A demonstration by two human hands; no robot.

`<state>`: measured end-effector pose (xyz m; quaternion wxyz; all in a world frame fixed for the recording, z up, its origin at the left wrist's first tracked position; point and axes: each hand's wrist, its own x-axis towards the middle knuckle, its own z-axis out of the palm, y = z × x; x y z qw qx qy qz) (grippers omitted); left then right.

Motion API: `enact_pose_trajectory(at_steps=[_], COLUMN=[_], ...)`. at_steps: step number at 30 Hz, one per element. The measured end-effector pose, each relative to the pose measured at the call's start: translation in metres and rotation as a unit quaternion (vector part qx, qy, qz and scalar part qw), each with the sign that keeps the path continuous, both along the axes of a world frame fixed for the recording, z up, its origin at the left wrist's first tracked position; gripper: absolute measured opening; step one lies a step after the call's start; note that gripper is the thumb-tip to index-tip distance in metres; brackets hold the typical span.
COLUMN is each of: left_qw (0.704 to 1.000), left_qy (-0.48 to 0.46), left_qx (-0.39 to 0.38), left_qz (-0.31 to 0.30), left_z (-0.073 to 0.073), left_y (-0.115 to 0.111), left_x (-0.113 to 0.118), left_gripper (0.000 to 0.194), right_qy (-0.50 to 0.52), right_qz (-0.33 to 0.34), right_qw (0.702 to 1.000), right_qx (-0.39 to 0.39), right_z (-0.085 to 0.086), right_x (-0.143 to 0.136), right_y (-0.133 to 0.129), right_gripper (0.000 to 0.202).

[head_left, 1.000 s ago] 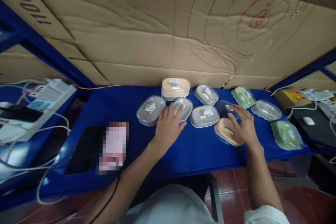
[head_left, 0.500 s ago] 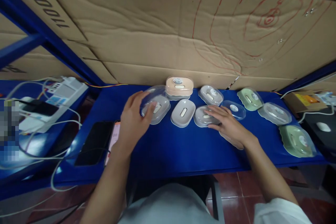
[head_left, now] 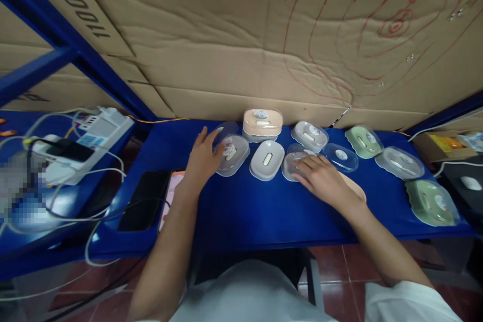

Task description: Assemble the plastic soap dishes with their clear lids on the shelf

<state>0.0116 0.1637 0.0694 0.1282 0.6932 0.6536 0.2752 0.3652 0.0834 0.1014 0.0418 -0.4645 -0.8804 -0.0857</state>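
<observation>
Hands (head_left: 204,159) farther left (fingers (head_left: 310,162) bent)

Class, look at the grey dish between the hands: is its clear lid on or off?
Off: the grey dish shows bare, with no sticker or clear cover over it, unlike the peach dish behind it.

Blue table (head_left: 241,216); lidded dishes (head_left: 263,123), two phones (head_left: 145,201) on it.
</observation>
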Motion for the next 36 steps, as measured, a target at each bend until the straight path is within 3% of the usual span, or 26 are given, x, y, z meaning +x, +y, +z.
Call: enact_pose_trajectory(at_steps=[4,8,11,16,20,27,31,36], left_qw=[0.995,0.991,0.992,0.993,0.995,0.989,0.984,0.981], left_qy=[0.059,0.106,0.085,-0.030,-0.039,0.054,0.108,0.144], left_qx=[0.078,0.071,0.081,0.087,0.055,0.092,0.084,0.066], left_qz=[-0.008,-0.039,-0.053,-0.075,-0.074,-0.101,-0.113,-0.116], left_z=[0.001,-0.004,-0.010,-0.011,-0.014,-0.017,-0.020,-0.022], left_y=[-0.032,-0.053,-0.054,-0.052,-0.053,-0.068,-0.079,-0.082], left_x=[0.013,0.022,0.021,0.015,0.015,0.030,0.036,0.038], left_gripper=[0.055,0.056,0.050,0.044,0.045,0.040,0.043,0.042], right_qy=[-0.023,0.003,0.046,0.079,0.081,0.070,0.075,0.152], right_qz=[-0.033,-0.035,-0.024,-0.018,-0.024,0.096,0.121,0.133], right_qw=[0.999,0.997,0.993,0.985,0.989,0.984,0.973,0.961], right_qx=[-0.022,-0.075,-0.106,-0.152,-0.119,-0.134,-0.179,-0.187], right_z=[-0.015,-0.023,-0.018,0.003,0.009,-0.010,-0.018,-0.019], right_x=[0.002,0.014,0.023,0.026,0.012,-0.042,-0.051,-0.045], right_y=[-0.014,-0.011,-0.005,-0.002,-0.002,0.035,0.056,0.062], right_gripper=[0.045,0.038,0.038,0.040,0.044,0.070,0.056,0.045])
